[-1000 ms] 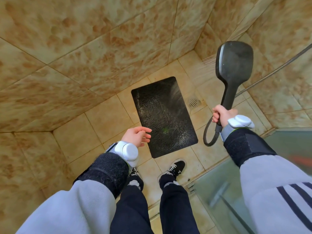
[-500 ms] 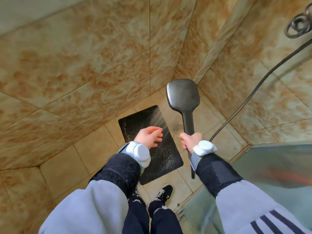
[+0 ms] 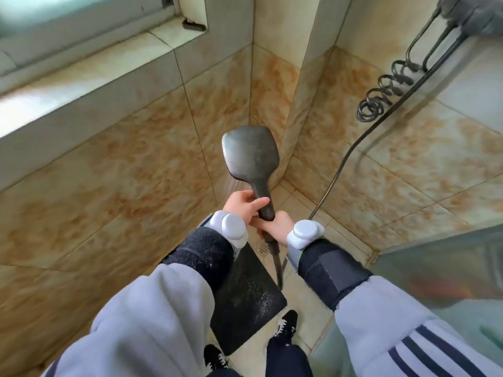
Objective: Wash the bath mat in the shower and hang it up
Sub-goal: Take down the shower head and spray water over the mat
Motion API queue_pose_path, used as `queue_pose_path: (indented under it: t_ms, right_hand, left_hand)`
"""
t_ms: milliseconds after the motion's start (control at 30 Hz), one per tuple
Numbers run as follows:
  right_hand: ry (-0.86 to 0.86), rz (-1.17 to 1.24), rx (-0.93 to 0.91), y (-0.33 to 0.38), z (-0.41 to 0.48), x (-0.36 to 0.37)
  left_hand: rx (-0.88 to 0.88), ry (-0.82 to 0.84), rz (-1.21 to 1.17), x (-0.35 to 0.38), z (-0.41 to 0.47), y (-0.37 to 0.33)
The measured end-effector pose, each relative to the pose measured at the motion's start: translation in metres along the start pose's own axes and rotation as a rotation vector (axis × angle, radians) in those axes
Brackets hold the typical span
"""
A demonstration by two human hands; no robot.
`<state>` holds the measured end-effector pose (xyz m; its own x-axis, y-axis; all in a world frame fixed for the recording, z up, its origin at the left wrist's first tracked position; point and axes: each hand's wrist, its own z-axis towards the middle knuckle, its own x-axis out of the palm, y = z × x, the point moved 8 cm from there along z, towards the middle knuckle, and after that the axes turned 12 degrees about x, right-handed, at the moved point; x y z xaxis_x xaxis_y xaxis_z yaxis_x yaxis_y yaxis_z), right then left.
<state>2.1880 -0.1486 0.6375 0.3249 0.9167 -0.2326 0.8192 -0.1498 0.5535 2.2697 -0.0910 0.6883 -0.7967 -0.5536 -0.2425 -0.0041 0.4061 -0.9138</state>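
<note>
Both hands are wrapped round the handle of the shower head (image 3: 250,153). The left hand (image 3: 243,204) grips higher up, and the right hand (image 3: 275,227) grips just below it, where the hose (image 3: 340,170) joins. The head stands above the hands, with faint spray at its left edge. The bath mat (image 3: 245,297) lies flat on the floor (image 3: 299,330), below the hands and back toward the feet. Its long axis runs from the feet toward the corner. The left hand is more directly over it, so the head probably needs tipping down and back.
</note>
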Motion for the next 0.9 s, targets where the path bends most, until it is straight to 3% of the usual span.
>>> queue_pose_path:
  t_ms: [67, 167, 367, 467, 633, 733, 900]
  right_hand:
    - [0.090, -0.092, -0.038, 0.015, -0.002, -0.027]
    - [0.030, -0.126, -0.031, 0.037, -0.005, -0.114]
    - [-0.381, 0.473, -0.149, 0.095, -0.069, -0.388]
    - [-0.491, 0.686, -0.143, 0.097, -0.088, -0.462]
    - [-0.558, 0.887, -0.153, 0.080, -0.082, -0.507]
    - [-0.614, 0.848, -0.156, 0.072, -0.081, -0.519]
    - [-0.492, 0.793, -0.136, 0.083, -0.089, -0.518]
  left_hand:
    - [0.019, 0.025, 0.025, 0.011, 0.016, -0.022]
    - [0.060, 0.031, 0.007, 0.036, 0.041, -0.065]
    - [0.114, 0.061, 0.086, 0.096, 0.094, -0.160]
    - [0.146, 0.056, 0.106, 0.113, 0.109, -0.191]
    - [0.199, 0.075, 0.087, 0.143, 0.132, -0.236]
    - [0.224, 0.092, 0.066, 0.155, 0.141, -0.252]
    - [0.272, 0.120, 0.071, 0.166, 0.148, -0.274]
